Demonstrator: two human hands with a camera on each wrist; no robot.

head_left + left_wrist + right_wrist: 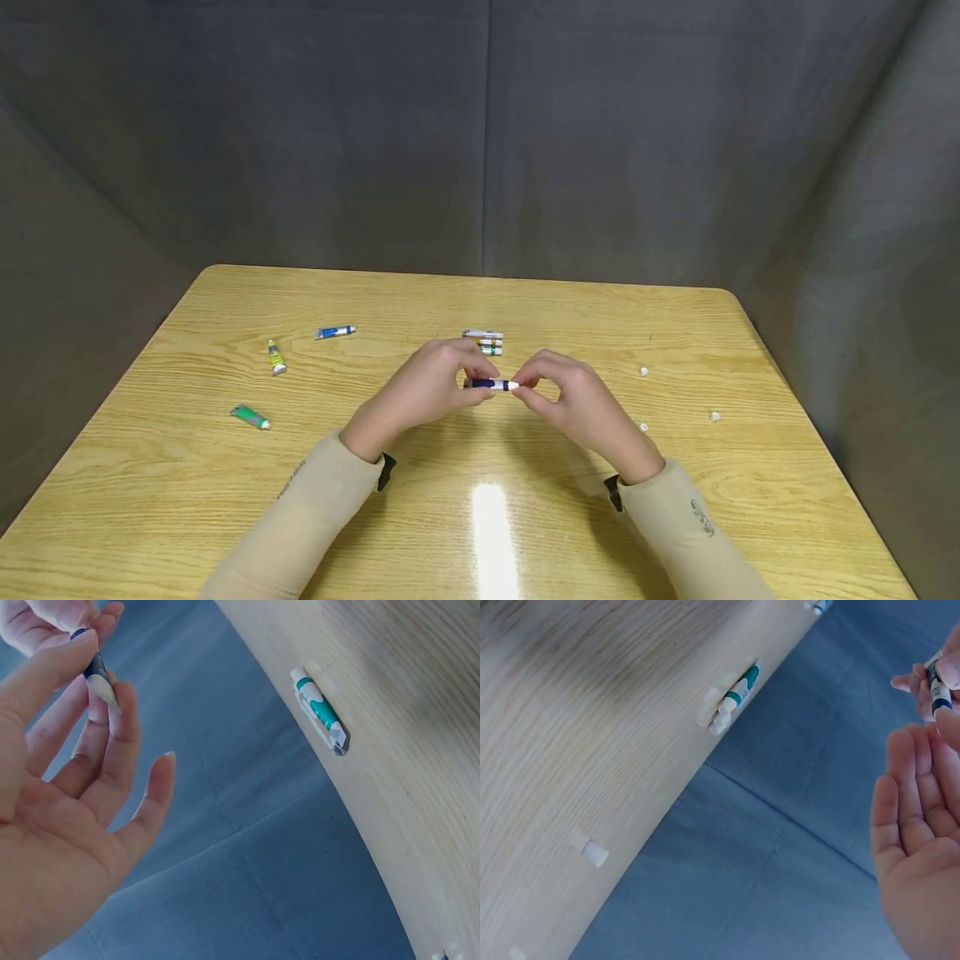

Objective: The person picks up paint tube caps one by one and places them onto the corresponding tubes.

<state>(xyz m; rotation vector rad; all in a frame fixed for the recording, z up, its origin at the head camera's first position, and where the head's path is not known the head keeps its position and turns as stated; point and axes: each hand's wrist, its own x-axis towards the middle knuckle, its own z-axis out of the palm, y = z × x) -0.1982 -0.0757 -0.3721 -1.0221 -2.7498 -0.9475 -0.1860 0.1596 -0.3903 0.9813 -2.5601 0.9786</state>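
Note:
A small paint tube with a dark blue band (483,384) is held level between the two hands, above the middle of the wooden table. The left hand (427,379) pinches its body between thumb and fingers. At the tube's white cap end, the right hand (577,400) pinches with thumb and fingertips. In the left wrist view the tube's pale flattened end (101,690) sticks out past the left fingers. Whether the cap sits fully on the tube is hidden by the right fingers. Just behind the left hand lies a row of several capped paint tubes (483,334), partly covered by it.
On the left of the table (187,467) lie a blue tube (335,332), a yellow tube (276,357) and a green tube (251,417), spread apart. Small white caps stand on the right, one (643,371) farther back and another (715,416) nearer the right edge.

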